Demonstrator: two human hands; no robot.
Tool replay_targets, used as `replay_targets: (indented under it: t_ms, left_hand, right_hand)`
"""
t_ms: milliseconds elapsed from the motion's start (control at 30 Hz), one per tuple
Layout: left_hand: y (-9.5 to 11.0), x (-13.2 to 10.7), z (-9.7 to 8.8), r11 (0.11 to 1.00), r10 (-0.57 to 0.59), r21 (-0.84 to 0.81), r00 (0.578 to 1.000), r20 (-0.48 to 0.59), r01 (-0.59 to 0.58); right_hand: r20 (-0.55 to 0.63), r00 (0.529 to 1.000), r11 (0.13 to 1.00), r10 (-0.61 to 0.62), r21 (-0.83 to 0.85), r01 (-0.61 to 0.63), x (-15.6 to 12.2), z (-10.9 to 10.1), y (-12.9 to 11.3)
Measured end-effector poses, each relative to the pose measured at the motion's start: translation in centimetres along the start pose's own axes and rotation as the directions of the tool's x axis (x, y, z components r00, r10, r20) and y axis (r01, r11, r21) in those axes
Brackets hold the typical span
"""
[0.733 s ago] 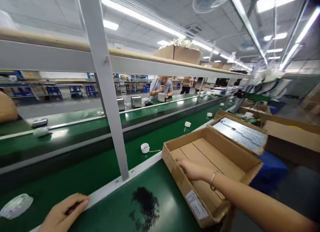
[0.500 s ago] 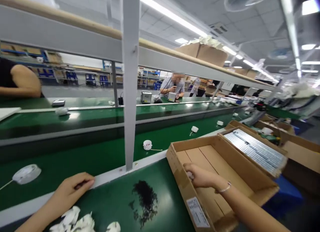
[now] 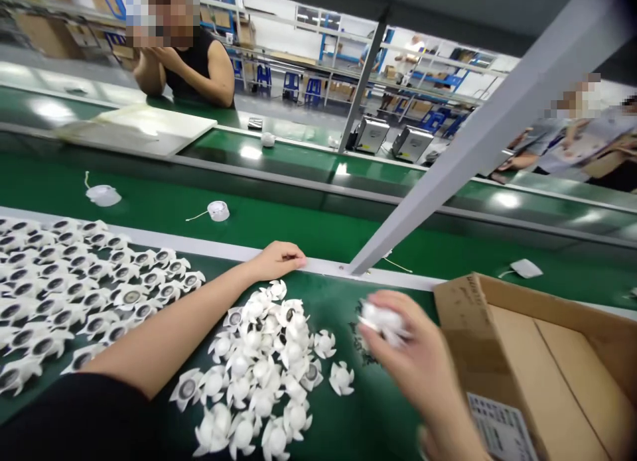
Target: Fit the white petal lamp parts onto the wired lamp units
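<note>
White plastic star-shaped parts (image 3: 259,368) lie in a loose heap just below the white rail (image 3: 328,267) of a green-belted bench (image 3: 378,414), many with domed backs turned up, while a flatter spread of the same parts (image 3: 74,288), dark round centres showing, fills the belt toward the left end of the rail. Dark specks (image 3: 359,335) mark the belt on the near side of the rail, beside the heap. A cardboard box (image 3: 527,361) with a printed label (image 3: 500,428) sits at the right, its corner close to the rail. Beyond the rail runs a second green belt carrying small white round parts with thin cords (image 3: 219,211), then a further belt where two metal boxes (image 3: 369,134) stand. A seated co-worker (image 3: 196,69) in a black sleeveless top leans on that far bench, hand raised to the chin, with blue stools (image 3: 291,89) and shelving behind. The person's left hand (image 3: 276,261) lies palm down and relaxed, fingers extended, resting on the rail and holding nothing. The right hand (image 3: 393,335), blurred by motion, is curled closed around a clump of the parts (image 3: 383,320), above the belt between the heap and the cardboard box.
</note>
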State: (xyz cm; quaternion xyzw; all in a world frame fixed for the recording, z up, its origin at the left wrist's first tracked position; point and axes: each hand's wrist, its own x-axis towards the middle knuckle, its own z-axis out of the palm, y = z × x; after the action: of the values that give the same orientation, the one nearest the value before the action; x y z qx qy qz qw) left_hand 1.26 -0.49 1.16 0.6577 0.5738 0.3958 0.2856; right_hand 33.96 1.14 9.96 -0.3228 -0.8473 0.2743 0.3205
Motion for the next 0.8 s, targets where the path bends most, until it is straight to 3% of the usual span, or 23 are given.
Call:
replay_targets:
  t_ms: [100, 167, 233, 300, 367, 433, 467, 533, 600, 700, 767, 800]
  left_hand:
    - [0.0, -0.2, -0.4, 0.995, 0.072, -0.071, 0.996, 0.058, -0.068]
    - [0.0, -0.3, -0.7, 0.986, 0.136, -0.110, 0.987, 0.089, -0.126]
    - [0.0, -0.3, -1.0, 0.972, 0.205, -0.140, 0.969, 0.134, -0.187]
    - [-0.1, -0.3, -1.2, 0.961, 0.258, -0.153, 0.946, 0.195, -0.230]
    - [-0.1, -0.2, -1.4, 0.960, 0.274, -0.132, 0.927, 0.257, -0.247]
    - [-0.1, -0.2, -1.5, 0.965, 0.263, -0.077, 0.916, 0.302, -0.251]
    - [-0.1, -0.2, -1.5, 0.968, 0.248, -0.043, 0.915, 0.317, -0.247]
    - [0.0, -0.2, -1.4, 0.971, 0.216, 0.021, 0.919, 0.330, -0.236]
    - [0.3, -0.2, -1.3, 0.967, 0.214, 0.058, 0.914, 0.344, -0.248]
    - [0.7, -0.2, -1.5, 0.964, 0.226, 0.049, 0.904, 0.364, -0.261]
    - [0.9, -0.1, -1.9, 0.973, 0.187, 0.063, 0.916, 0.355, -0.223]
    - [0.9, -0.1, -2.1, 0.977, 0.156, 0.086, 0.925, 0.347, -0.197]
  right_hand:
    - [0.086, 0.995, 0.992, -0.041, 0.124, 0.031, 3.1, 9.1, -0.2]
    - [0.187, 0.981, 0.988, -0.055, 0.151, 0.027, 4.2, 12.0, 0.2]
    - [0.313, 0.947, 0.986, -0.068, 0.165, 0.016, 4.5, 12.4, 0.2]
    - [0.403, 0.911, 0.991, -0.085, 0.127, 0.037, 4.1, 11.1, -0.3]
    - [0.366, 0.926, 0.994, -0.091, -0.024, 0.107, 3.0, 8.6, -1.0]
    - [0.149, 0.986, 0.945, -0.069, -0.308, 0.112, 1.3, 5.4, -1.3]
    - [-0.016, 0.999, 0.885, -0.050, -0.464, 0.037, 0.2, 3.7, -1.1]
    - [-0.347, 0.938, 0.694, 0.003, -0.675, -0.252, -2.3, 0.5, -0.1]
    - [-0.480, 0.875, 0.472, 0.058, -0.759, -0.448, -5.3, -2.2, 1.8]
    - [-0.349, 0.929, 0.328, 0.124, -0.869, -0.370, -9.7, -5.1, 5.0]
    - [-0.293, 0.951, 0.334, 0.100, -0.891, -0.309, -12.2, -6.7, 6.6]
    - [-0.282, 0.954, 0.397, 0.098, -0.869, -0.297, -13.2, -7.4, 7.2]
